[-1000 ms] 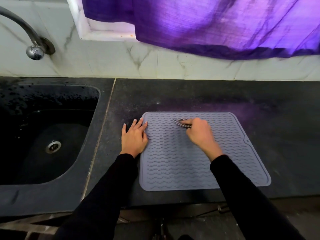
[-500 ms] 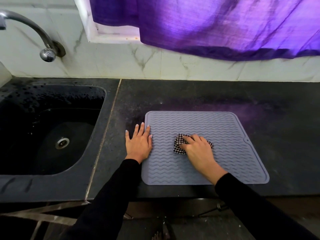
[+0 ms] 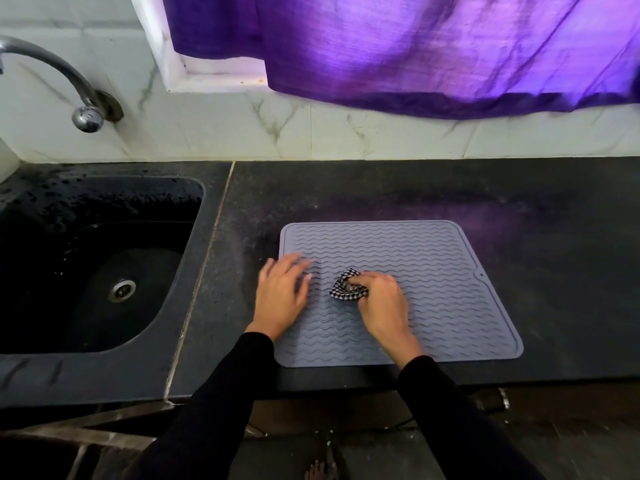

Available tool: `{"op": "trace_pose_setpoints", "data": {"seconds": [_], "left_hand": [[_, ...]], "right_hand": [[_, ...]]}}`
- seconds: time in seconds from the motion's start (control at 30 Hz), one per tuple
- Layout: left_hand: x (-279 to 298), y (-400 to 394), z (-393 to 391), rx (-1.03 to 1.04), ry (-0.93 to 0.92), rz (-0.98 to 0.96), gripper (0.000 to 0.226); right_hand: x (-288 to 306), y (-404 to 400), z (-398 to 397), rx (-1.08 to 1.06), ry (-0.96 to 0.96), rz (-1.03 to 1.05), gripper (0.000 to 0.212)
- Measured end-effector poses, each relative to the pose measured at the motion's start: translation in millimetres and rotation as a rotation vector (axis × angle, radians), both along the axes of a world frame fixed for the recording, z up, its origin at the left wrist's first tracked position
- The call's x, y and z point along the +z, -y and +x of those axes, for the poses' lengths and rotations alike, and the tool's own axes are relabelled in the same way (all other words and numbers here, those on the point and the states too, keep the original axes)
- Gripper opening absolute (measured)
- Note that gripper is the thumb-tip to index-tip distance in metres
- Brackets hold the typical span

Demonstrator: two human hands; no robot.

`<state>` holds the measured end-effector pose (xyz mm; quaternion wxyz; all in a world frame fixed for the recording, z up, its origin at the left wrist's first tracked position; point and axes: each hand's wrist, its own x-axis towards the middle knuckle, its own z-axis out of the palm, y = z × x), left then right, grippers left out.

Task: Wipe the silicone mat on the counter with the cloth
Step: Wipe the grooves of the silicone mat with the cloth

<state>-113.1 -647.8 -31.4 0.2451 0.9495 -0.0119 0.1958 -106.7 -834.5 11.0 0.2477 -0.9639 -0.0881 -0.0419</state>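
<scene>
Cloth bunched on mat, R hand gripping it.
Checked cloth (image 3: 347, 289) sits mid-left on grey silicone mat (image 3: 433, 271), right hand (image 3: 382, 303) fingers curled round it; left hand (image 3: 282, 294) w/ fingers spread, blurred, at mat's left edge; mat flat on dark counter (image 3: 554, 237), sink (image 3: 86, 271) to left.

Grey silicone mat (image 3: 433, 271) lies flat on the dark table (image 3: 519, 209), wavy ribs across its surface. Right hand (image 3: 382, 303) on the mat's left-centre, fingers curled round a bunched black-and-white checked cloth (image 3: 346, 289) that touches the mat. Left hand (image 3: 282, 296) flat with fingers spread (fingertips motion-blurred), lying over the mat's left edge, partly on the table. Both arms in black sleeves (image 3: 221, 403). Black sink (image 3: 86, 265) left of the table, wet spots on its rim, drain (image 3: 121, 290) visible. Chrome tap (image 3: 69, 84) on the marble-tiled wall (image 3: 346, 136). Purple curtain (image 3: 433, 46) hangs above the wall tiles.
</scene>
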Motion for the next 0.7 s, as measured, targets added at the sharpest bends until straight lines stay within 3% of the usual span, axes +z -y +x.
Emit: {"op": "trace_pose_setpoints", "data": {"seconds": [0.1, 0.2, 0.5, 0.7], "left_hand": [[11.8, 18.7, 7.5, -0.222, -0.059, -0.07, 0.02], [8.2, 26.2, 12.4, -0.29, -0.182, -0.087, 0.011], [3.5, 23.0, 20.1, -0.288, -0.264, -0.206, 0.008], [3.5, 23.8, 20.0, -0.319, -0.254, -0.137, 0.004]], "right_hand": [[0.3, 9.2, 4.2, -0.18, 0.032, 0.134, 0.048], [-2.5, 25.1, 12.1, -0.301, 0.06, 0.222, 0.052], [-29.6, 34.6, 6.1, -0.138, 0.136, 0.051, 0.053], [-34.2, 35.4, 7.6, -0.125, 0.151, 0.025, 0.054]]}}
